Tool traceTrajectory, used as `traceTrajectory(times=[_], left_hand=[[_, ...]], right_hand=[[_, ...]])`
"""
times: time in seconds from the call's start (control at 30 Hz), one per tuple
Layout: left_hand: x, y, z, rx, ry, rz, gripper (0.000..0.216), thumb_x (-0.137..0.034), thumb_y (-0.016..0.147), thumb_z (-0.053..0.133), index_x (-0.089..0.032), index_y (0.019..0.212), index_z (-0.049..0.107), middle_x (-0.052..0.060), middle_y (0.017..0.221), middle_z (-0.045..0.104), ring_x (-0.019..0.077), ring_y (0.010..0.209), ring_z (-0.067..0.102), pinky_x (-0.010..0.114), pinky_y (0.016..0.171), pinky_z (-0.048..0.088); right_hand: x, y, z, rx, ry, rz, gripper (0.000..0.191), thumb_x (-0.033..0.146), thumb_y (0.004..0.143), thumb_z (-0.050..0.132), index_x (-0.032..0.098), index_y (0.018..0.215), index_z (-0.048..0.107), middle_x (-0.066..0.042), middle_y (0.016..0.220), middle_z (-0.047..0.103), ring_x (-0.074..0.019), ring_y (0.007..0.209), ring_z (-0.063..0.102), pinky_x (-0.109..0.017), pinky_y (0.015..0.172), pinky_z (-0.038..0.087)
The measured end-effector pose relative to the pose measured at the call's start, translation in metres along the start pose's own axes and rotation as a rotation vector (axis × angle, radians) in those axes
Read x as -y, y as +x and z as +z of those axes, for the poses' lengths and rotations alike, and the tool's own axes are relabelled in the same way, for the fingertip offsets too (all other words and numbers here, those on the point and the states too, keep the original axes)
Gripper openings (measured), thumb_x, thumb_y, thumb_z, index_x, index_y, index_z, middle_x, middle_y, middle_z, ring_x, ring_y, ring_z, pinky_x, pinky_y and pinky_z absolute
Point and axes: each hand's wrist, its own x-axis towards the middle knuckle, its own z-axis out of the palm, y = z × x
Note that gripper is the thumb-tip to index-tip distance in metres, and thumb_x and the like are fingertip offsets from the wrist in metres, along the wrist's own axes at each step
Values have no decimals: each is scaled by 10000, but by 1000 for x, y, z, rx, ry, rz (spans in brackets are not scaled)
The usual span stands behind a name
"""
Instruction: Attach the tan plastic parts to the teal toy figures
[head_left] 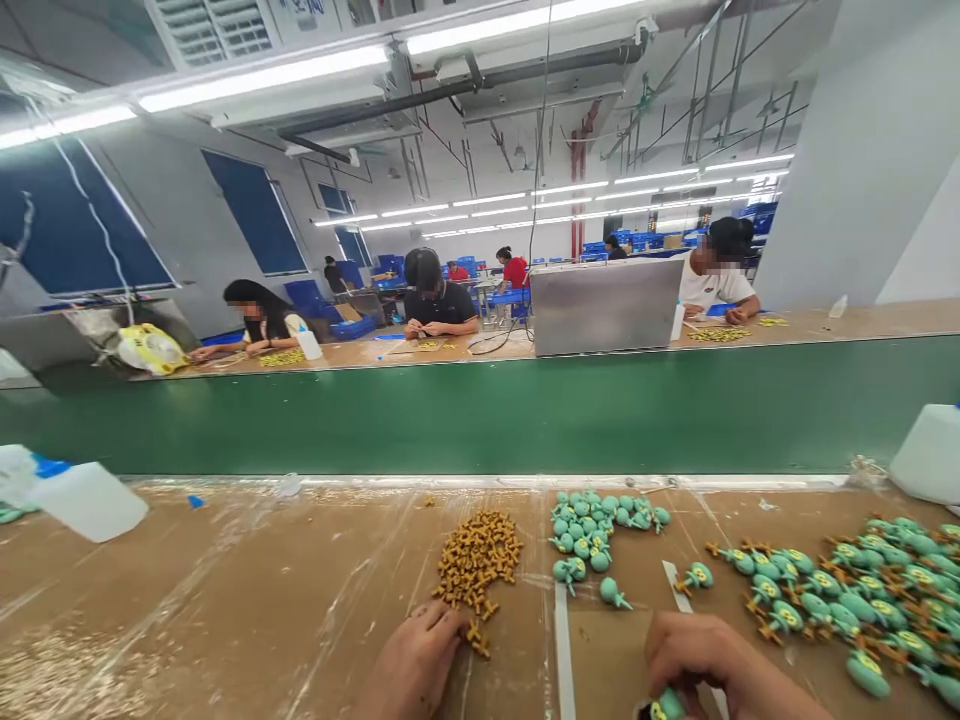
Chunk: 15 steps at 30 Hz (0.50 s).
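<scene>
At the near edge of the brown worktable, the left hand lies palm down and its fingertips touch the near end of a pile of small tan pegs. I cannot tell if the fingers pinch a peg or only rest on them. The right hand, also at the near edge, is closed around a green toy figure, whose green head with a yellow eye shows under the fingers.

Just behind the right hand, a strip of white tape lies on the table. Past the tape, a cluster of plain green heads sits near the middle of the table, just right of the pegs. Toward the right edge there is a wide heap of finished green figures with tan legs. A white plastic bottle lies near the left edge, and another white container stands at the far right corner.

Behind the table runs a green conveyor belt. On its far side several persons sit at a second bench, and a metal box stands there.
</scene>
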Motion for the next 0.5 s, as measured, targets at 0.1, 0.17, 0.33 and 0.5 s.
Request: traceTrajectory(times=[0.1, 0.17, 0.33, 0.5], left_hand=[[-12, 3, -15, 112, -5, -123, 403, -120, 970, 330, -222, 1041, 713, 95, 981, 711, 254, 937, 683, 396, 862, 543], [-17, 4, -23, 123, -27, -141, 385, -142, 966, 335, -216, 1004, 711, 92, 971, 711, 261, 928, 682, 397, 844, 532], [-28, 13, -15, -170, -457, -64, 229, -262, 921, 495, -230, 819, 698, 25, 845, 648, 172, 745, 634, 253, 688, 508], [-78, 37, 24, -128, -1094, -95, 82, -241, 738, 693, -224, 736, 773, 54, 892, 679, 172, 803, 629, 216, 684, 511]], right_hand=[[11, 4, 2, 41, -8, 13, 418, 592, 954, 658, 206, 844, 777, -64, 755, 674, -177, 662, 636, -245, 646, 514], [13, 6, 4, 53, 13, 10, 453, 609, 956, 641, 196, 841, 786, -70, 749, 670, -168, 645, 623, -236, 625, 497], [10, 4, 5, 22, 52, 28, 366, 567, 932, 704, 216, 874, 790, -64, 787, 680, -172, 685, 643, -234, 671, 516], [1, 6, 9, -119, 160, -30, 262, 545, 909, 751, 286, 941, 772, -34, 841, 676, -154, 701, 636, -196, 648, 532]])
